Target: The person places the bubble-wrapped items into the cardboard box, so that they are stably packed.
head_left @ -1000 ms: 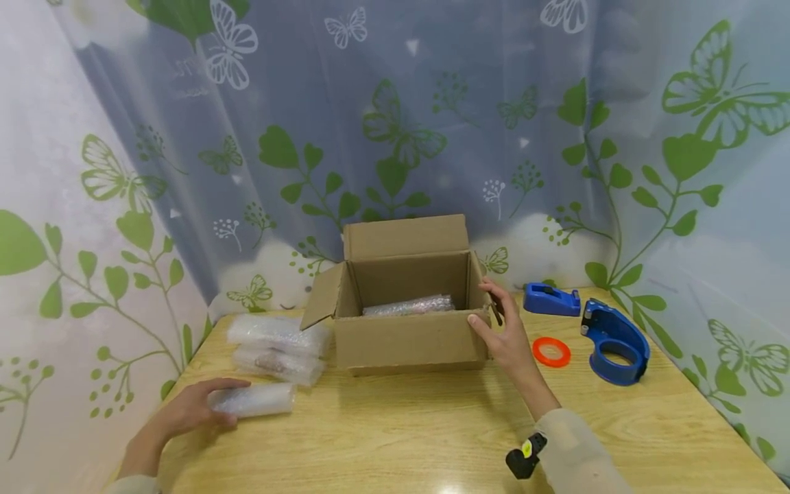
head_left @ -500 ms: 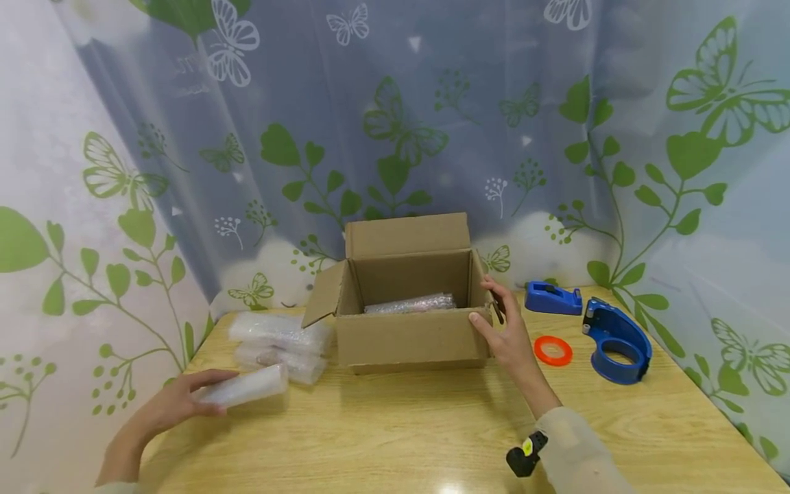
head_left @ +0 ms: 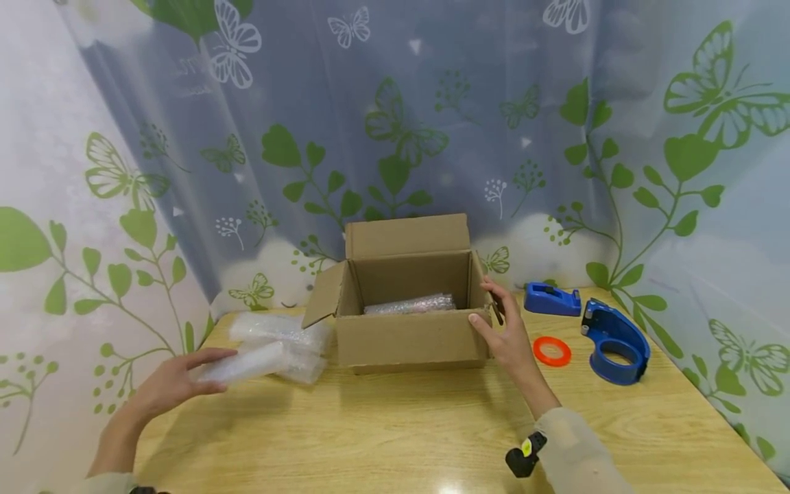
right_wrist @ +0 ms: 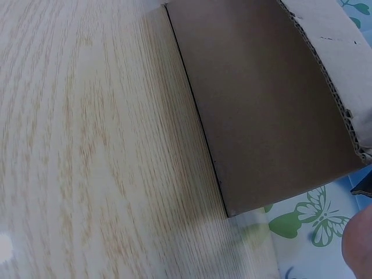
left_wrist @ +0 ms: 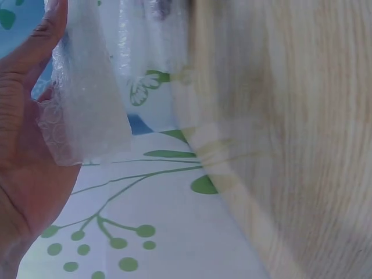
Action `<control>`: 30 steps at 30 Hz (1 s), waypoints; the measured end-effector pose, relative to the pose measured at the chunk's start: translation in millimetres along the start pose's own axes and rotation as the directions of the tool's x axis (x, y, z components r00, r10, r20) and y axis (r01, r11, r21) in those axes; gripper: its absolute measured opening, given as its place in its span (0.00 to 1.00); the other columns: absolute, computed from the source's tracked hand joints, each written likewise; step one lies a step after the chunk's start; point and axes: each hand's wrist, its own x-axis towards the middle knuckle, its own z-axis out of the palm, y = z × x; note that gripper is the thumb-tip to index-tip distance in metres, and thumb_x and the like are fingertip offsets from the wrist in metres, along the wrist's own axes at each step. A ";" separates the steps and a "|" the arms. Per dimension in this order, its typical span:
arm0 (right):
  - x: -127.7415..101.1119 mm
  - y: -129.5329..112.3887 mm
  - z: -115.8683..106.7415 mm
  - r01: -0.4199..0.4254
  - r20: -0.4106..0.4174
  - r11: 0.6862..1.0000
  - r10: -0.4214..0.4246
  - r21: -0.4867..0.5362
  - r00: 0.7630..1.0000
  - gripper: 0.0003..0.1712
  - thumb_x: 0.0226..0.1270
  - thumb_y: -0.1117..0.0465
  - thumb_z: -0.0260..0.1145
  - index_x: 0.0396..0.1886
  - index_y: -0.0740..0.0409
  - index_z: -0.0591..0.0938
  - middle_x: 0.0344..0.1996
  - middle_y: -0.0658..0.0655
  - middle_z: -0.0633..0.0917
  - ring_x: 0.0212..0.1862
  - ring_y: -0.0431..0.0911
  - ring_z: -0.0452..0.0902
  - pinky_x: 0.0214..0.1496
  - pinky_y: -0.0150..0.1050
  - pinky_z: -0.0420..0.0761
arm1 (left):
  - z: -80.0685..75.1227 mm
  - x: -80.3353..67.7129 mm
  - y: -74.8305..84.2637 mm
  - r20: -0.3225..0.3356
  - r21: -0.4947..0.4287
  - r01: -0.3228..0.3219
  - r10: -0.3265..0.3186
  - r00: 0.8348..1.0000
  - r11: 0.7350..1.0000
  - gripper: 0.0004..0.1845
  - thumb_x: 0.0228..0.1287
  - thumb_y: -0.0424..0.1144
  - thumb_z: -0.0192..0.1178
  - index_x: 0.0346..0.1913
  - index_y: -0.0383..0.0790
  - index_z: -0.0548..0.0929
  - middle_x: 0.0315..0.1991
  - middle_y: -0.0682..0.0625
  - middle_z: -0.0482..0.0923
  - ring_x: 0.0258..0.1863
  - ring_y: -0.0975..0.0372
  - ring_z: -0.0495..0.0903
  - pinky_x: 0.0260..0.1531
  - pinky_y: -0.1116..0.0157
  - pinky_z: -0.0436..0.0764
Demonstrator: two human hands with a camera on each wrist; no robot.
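The left hand (head_left: 166, 384) holds a bubble-wrapped roll (head_left: 243, 363) above the wooden table (head_left: 401, 432), thumb over it and fingers curled under, its far end just in front of two more wrapped rolls (head_left: 278, 329) lying stacked at the table's left side. In the left wrist view the wrap (left_wrist: 87, 99) lies against the palm. The right hand (head_left: 503, 329) rests on the right front corner of an open cardboard box (head_left: 407, 336), thumb on the front wall and fingers bent round the side flap. Another wrapped roll (head_left: 410, 304) lies inside the box near its back wall. Right of the box sit an orange ring (head_left: 552, 351), a big blue tape dispenser (head_left: 614, 339) and a smaller blue one (head_left: 551, 299).
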 end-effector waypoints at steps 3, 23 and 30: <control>-0.3 0.5 0.8 -0.001 0.005 1.000 0.001 -0.001 1.000 0.32 0.75 0.68 0.66 0.75 0.61 0.68 0.81 0.57 0.61 0.82 0.57 0.53 0.81 0.62 0.52 | -5.4 -0.8 1.7 -0.010 0.001 0.022 -0.022 1.000 1.000 0.31 0.66 0.54 0.71 0.70 0.50 0.80 0.67 0.36 0.78 0.64 0.30 0.74 0.53 0.33 0.77; 2.2 0.9 0.0 -0.009 -0.001 1.000 0.009 -0.006 1.000 0.34 0.74 0.69 0.67 0.76 0.60 0.67 0.81 0.57 0.61 0.81 0.58 0.53 0.81 0.62 0.53 | -51.9 22.3 29.2 -0.070 -0.027 0.065 -0.067 0.995 0.997 0.34 0.71 0.57 0.67 0.75 0.48 0.75 0.74 0.32 0.68 0.67 0.32 0.70 0.53 0.36 0.75; 2.5 0.6 -1.3 -0.021 0.003 1.000 0.021 -0.008 1.000 0.33 0.75 0.67 0.66 0.76 0.59 0.67 0.81 0.56 0.61 0.81 0.57 0.53 0.81 0.61 0.52 | -59.3 41.4 49.8 -0.110 0.013 0.035 -0.033 0.993 0.999 0.34 0.70 0.56 0.67 0.75 0.49 0.76 0.75 0.31 0.66 0.70 0.30 0.66 0.56 0.31 0.72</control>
